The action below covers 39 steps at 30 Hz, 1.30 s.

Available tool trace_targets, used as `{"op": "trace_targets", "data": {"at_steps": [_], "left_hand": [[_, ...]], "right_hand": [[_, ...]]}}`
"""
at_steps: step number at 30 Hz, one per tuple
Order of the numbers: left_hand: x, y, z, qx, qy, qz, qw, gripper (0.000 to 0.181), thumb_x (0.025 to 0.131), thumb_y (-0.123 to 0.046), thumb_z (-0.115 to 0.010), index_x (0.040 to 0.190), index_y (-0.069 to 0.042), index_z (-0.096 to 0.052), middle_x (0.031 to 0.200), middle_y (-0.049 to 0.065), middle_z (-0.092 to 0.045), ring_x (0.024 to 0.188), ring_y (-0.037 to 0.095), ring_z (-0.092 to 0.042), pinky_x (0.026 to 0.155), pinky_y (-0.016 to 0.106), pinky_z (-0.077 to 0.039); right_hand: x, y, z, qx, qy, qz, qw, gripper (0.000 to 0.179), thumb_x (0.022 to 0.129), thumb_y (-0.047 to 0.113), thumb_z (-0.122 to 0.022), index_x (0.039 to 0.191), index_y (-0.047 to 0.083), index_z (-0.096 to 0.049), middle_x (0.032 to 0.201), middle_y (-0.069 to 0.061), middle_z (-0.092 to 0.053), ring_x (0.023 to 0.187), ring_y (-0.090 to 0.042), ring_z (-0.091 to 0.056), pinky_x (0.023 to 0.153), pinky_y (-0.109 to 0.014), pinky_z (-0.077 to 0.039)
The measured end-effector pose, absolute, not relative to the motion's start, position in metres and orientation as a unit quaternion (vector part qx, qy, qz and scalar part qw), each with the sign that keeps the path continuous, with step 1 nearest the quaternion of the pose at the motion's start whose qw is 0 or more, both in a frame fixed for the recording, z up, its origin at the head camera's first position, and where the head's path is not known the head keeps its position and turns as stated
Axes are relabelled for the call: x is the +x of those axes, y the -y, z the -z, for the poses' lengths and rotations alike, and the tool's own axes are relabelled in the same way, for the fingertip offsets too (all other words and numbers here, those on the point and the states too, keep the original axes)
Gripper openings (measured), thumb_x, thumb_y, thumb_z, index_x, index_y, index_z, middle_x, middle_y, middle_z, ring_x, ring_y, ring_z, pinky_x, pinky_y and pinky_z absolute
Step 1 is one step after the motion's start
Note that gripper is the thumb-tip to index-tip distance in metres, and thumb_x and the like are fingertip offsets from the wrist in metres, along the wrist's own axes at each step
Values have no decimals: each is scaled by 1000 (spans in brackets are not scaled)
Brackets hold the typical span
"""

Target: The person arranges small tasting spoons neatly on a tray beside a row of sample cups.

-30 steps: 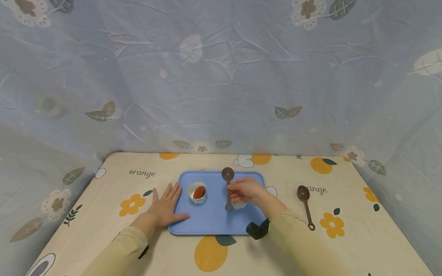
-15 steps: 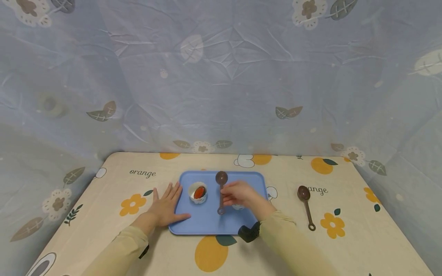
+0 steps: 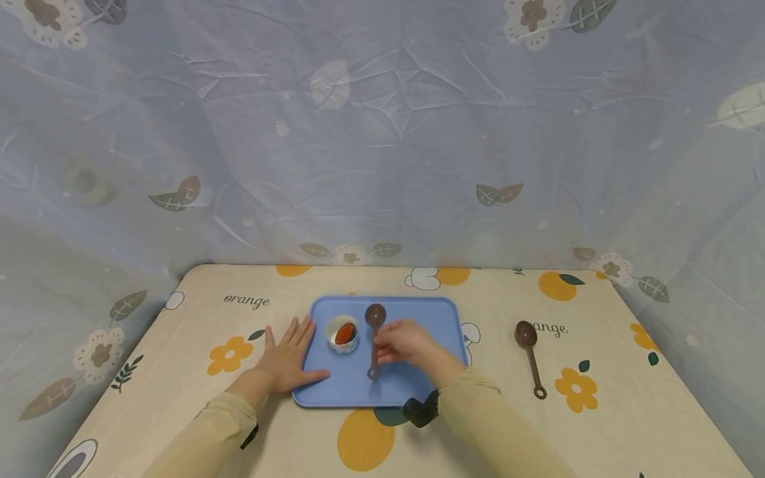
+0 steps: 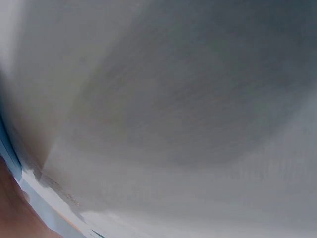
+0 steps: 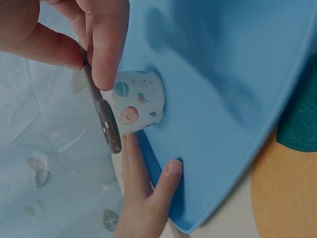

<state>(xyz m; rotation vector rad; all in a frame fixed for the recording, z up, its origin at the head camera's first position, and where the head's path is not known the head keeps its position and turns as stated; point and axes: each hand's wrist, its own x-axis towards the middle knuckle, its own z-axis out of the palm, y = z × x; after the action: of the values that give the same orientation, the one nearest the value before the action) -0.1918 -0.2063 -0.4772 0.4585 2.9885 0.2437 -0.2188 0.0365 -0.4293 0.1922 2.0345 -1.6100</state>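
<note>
My right hand (image 3: 406,342) pinches the handle of a brown measuring spoon (image 3: 374,317), held bowl outward over the middle of a blue tray (image 3: 352,393). In the right wrist view, thumb and fingertips grip the spoon's handle (image 5: 101,116) above the tray, where its shadow falls. Left of the spoon stands a small printed cup (image 3: 335,346) with a dark and orange-red thing (image 3: 344,333) inside. My left hand (image 3: 289,364) rests with spread, straight fingers on the tray's left edge. The left wrist view is mostly blurred cloth, with a bit of hand at the corner.
A second brown measuring spoon (image 3: 527,336) lies on the patterned tablecloth (image 3: 478,292) right of the tray. A pale leaf-print curtain (image 3: 382,153) hangs behind and beside the table. A black wrist device (image 3: 421,409) hangs below the right sleeve.
My right hand has carried the measuring spoon left and slightly nearer me, toward the left cup. A second cup seen earlier under that hand is now hidden behind it. My left hand stays put.
</note>
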Motion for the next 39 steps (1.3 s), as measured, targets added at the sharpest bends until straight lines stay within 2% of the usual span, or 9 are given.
{"op": "trace_targets", "data": {"at_steps": [16,22,30,39], "left_hand": [[-192,208,479,151,-984,-85,51,103,77,-66,-57,145,3,-23,154,20,-19,142,42,-14,102,75,-2],[-192,208,479,149,-984,-82,53,103,77,-66,-56,146,3,-22,155,20,-18,143,42,-13,103,74,-1],[-193,208,482,147,-984,-80,56,104,77,-68,-55,146,2,-21,155,19,-16,143,41,-12,103,74,0],[-195,208,486,147,-984,-80,57,105,76,-70,-53,147,0,-20,156,18,-15,144,40,-11,104,73,0]], "right_hand": [[-213,-20,441,78,-779,576,236,17,87,-2,-56,101,-9,-58,63,-6,-54,49,-11,-55,56,-28,-56],[-212,-17,445,61,-782,577,227,21,86,-5,-54,105,-13,-57,62,-6,-55,47,-10,-54,55,-30,-57],[-211,-9,449,73,-809,545,207,18,84,-6,-57,101,-11,-58,58,-8,-54,45,-11,-53,50,-27,-55],[-209,-4,455,85,-816,531,212,15,85,-6,-56,99,-9,-57,55,-6,-51,43,-11,-51,47,-25,-53]]}}
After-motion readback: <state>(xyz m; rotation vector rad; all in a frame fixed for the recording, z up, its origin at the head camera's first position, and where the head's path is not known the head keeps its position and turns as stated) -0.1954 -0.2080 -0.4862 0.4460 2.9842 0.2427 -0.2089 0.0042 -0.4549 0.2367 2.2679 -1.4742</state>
